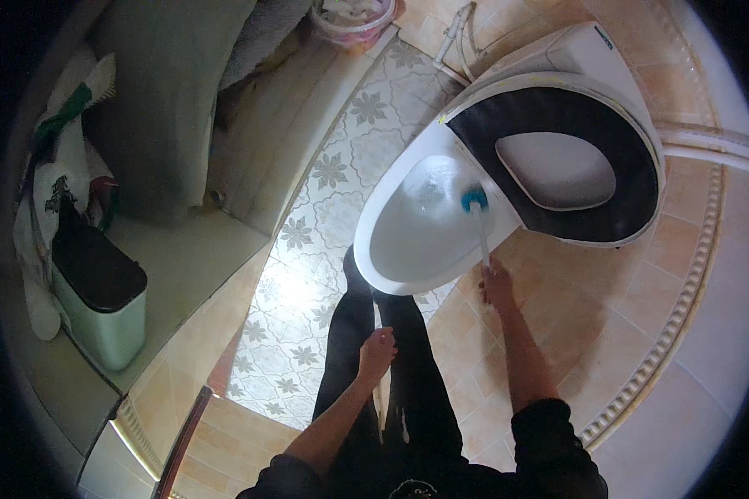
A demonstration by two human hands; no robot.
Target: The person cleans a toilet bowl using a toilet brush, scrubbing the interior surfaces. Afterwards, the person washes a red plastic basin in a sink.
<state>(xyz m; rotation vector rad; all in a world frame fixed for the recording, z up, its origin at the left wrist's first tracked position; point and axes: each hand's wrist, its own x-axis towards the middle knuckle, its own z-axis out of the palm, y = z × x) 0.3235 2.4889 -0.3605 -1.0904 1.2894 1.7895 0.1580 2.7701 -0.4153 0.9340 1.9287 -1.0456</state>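
Observation:
A white toilet bowl (363, 249) stands in front of my legs, its seat with a black cover (636, 168) raised against the tank. My right hand (498, 287) is closed around the pale handle of a toilet brush (474, 198), right of the bowl's rim. The blue brush head rests inside the bowl near the seat hinge, by its inner wall. In front of my thighs is my left hand (377, 354), with its fingers curled; whether it holds anything is unclear. Both forearms are bare below dark sleeves.
Patterned floor tiles (299, 299) run left of the bowl. A pale green bin with a black lid (100, 274) stands at the left beside bags (68, 137). A clear plastic tub (352, 25) is at the top. A tiled wall (574, 299) rises on the right, and pipes (459, 43) run near the tank.

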